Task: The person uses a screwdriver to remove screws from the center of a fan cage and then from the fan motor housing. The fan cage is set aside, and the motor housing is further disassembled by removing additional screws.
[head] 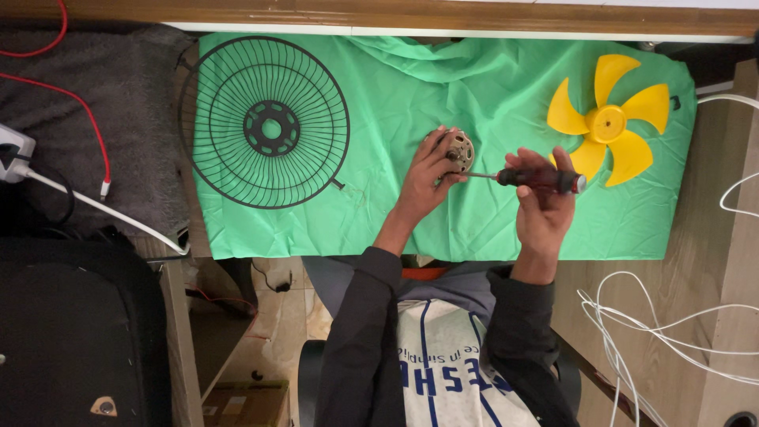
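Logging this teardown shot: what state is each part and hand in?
Fan motor: on the green cloth, gripped by left hand.
Screwdriver: in right hand, tip at motor.
Fan guard: detached, lying flat.
Yellow blade: detached, lying flat.

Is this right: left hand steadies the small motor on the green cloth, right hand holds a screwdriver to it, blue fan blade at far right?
Not quite. The head view shows the fan blade is yellow, not blue. The rest holds: left hand on the motor, right hand holding the screwdriver, green cloth.
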